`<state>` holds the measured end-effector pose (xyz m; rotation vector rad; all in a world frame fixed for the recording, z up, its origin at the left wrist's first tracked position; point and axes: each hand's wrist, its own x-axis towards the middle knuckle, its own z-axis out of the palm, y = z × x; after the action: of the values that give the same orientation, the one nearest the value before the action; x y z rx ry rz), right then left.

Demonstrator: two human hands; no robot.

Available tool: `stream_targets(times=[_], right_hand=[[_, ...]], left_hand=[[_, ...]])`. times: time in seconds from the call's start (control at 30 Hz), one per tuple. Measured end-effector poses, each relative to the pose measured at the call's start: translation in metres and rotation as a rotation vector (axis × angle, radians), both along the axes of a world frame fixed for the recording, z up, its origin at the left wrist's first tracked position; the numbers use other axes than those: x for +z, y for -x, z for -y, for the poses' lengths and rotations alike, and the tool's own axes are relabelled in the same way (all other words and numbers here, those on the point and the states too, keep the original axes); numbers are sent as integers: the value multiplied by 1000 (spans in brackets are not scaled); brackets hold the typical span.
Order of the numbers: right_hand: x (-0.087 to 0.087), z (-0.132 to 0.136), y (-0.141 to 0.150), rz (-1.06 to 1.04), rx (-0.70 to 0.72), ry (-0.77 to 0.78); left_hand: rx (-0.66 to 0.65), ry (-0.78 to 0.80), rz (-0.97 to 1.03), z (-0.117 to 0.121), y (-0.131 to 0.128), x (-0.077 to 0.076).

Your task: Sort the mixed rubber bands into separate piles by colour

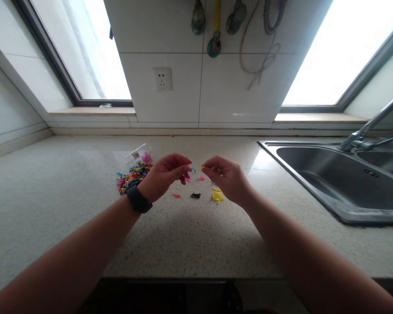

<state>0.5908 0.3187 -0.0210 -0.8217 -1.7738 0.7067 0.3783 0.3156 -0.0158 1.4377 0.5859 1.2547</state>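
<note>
Over the counter, my left hand [168, 172] is closed in a pinch, and a small teal hair tie [193, 170] shows at its fingertips. My right hand [227, 176] faces it a short gap away, its thumb and finger pinched on a small yellow hair tie [202, 168]. Below the hands lie a yellow cluster of hair ties [218, 197], a black bunch [195, 196] and a red-orange one [177, 195]. Pink ones [201, 178] rest behind, between the hands. A large mixed-colour pile of hair ties [131, 176] sits left of my left hand, partly hidden by it.
A clear plastic package [136, 153] with a pink piece [146, 157] lies behind the pile. The speckled counter [183, 244] ends at a front edge near me. To the right is a steel sink [330, 183] with a faucet [356, 137]. A tiled wall [170, 109] stands behind.
</note>
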Motion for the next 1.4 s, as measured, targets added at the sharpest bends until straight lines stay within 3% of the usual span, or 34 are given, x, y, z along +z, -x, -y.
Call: stream_targets(times=[0.3,0.43,0.63,0.8,0.9,1.07,1.23,1.4], right_hand=[[13,13,0,-129,115,211],[18,13,-5,-117,98,179],[31,5,-26,-119,-41,62],[30,-9,-40,-107,-67,60],[23,-18,-44,-66,-66,105],[20,-21,-46,-36,-34,112],[25,-18,-48,-84,-62,94],[26,-16,-48,-79,-55,87]], left_hand=[[1,66,74,1,0,3],[9,61,66,1,2,3],[6,21,34,1,-1,2],[72,-31,-165,-2,-5,-6],[112,-63,-349,-9,-11,-3],[-1,-171,-601,-30,-39,7],[41,-421,-846,-54,-73,-4],[59,-598,-1081,-59,-84,-12]])
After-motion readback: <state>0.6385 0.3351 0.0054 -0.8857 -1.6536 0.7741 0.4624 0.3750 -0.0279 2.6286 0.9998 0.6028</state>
